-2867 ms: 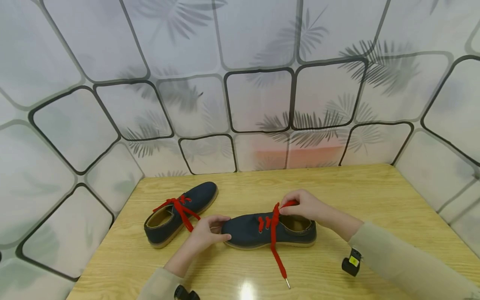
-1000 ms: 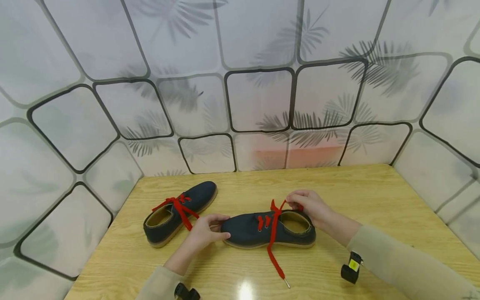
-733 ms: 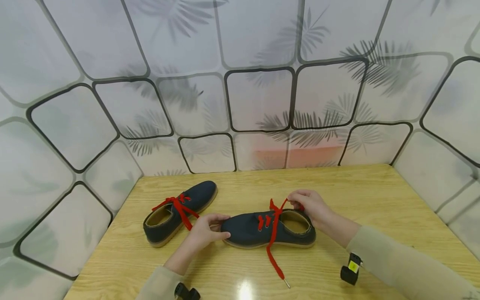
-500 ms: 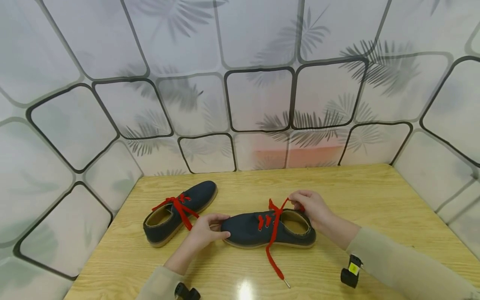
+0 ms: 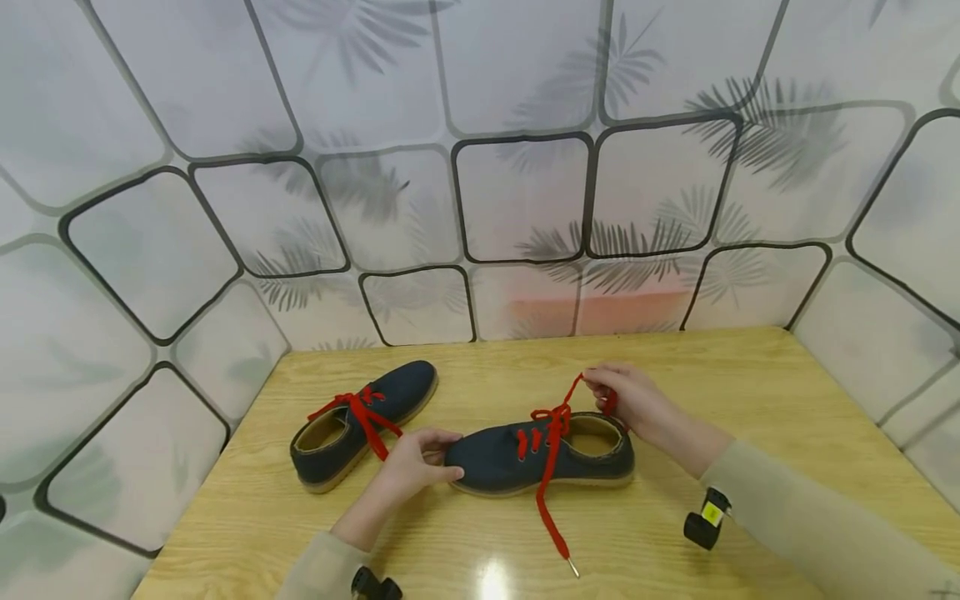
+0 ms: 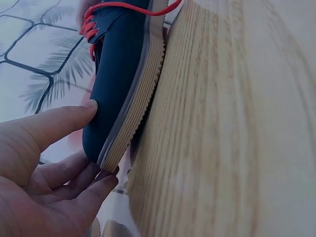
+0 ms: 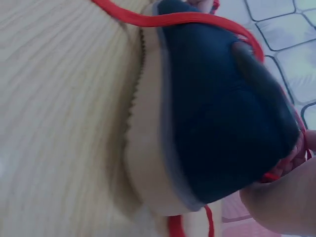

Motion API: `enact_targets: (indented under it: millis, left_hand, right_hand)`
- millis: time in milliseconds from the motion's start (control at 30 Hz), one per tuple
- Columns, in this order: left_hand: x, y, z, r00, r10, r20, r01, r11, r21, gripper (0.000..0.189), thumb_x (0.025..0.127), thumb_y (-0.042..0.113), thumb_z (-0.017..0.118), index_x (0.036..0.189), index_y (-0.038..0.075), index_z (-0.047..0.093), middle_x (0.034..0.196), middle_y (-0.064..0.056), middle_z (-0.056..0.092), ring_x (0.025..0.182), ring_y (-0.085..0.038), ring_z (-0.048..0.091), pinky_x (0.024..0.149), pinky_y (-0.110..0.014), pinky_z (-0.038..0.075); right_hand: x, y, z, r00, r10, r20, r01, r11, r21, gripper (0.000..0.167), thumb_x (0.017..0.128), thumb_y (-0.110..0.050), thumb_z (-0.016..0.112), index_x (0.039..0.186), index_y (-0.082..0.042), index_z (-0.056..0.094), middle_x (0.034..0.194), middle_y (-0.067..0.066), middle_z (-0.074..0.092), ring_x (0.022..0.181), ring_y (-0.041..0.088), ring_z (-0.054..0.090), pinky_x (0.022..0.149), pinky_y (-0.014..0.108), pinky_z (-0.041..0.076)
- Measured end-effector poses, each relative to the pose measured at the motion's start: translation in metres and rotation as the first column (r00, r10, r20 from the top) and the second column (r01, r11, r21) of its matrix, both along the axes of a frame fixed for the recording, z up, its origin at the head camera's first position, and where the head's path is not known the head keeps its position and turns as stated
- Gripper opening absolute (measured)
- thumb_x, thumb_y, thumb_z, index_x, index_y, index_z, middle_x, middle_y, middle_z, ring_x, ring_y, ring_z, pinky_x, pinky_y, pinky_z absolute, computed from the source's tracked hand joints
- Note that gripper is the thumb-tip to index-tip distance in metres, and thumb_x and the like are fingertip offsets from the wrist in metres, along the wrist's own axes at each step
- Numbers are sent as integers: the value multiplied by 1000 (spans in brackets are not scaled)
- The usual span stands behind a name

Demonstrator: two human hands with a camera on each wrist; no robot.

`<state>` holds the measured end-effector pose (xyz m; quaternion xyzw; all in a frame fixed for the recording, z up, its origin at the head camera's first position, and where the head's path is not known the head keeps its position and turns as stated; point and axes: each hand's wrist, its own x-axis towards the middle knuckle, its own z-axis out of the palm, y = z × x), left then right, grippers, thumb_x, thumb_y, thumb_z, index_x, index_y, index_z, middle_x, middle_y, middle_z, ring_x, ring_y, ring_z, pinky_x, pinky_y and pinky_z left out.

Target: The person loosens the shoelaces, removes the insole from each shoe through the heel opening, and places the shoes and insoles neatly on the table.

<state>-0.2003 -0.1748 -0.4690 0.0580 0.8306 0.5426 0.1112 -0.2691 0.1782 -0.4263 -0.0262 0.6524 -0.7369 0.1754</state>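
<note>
I'm lacing the shoe lying mid-table: my left hand pinches its toe, my right hand pinches the lace (pulled taut). Next comes tightening and crossing ends.

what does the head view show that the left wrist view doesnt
Only the head view shows the second shoe lying apart at the left, the right hand pinching a red lace, and the lace's tip on the table. Only the left wrist view shows the ridged sole close up. Both show the left hand holding the toe of the near shoe.
</note>
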Motion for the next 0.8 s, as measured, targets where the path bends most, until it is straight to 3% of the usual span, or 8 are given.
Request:
enact_targets:
  millis: [300,533,700,800]
  left_hand:
    - [0,0,4,1000,-4,-7,4,1000,-6,49,88,-3,84,134,-5,68,138,-27,67,130,-45,65,106,-45,61]
    - [0,1,3,1000,-11,-22,10,1000,-9,48,87,-3,84,133,-6,68,137,-26,67,130,-45,65,106,-45,61]
    - [0,1,1,1000,-6,-22,6,1000,-1,49,87,-3,85,133,-6,68,136,-26,67,129,-45,65,105,-45,61]
    - [1,1,1,1000,2,-21,-2,1000,0,49,86,-3,85,132,-6,69,135,-26,68,128,-44,66,104,-45,62]
  right_hand:
    - [-7,3,17,995,47,-93,-31,986,167,13,110,-20,60,101,-15,68,82,-9,61,79,12,55,77,28,49]
    - [-10,5,18,984,57,-170,1,946,325,16,107,-19,64,115,-7,71,91,-14,68,88,6,64,85,25,55]
    - [-8,9,21,969,64,-241,25,937,349,23,105,-20,66,122,-4,70,102,-18,70,99,2,64,100,29,50]
    - [-5,9,23,963,69,-261,26,938,345,23,105,-19,66,122,-4,70,103,-17,70,100,2,64,101,30,50]
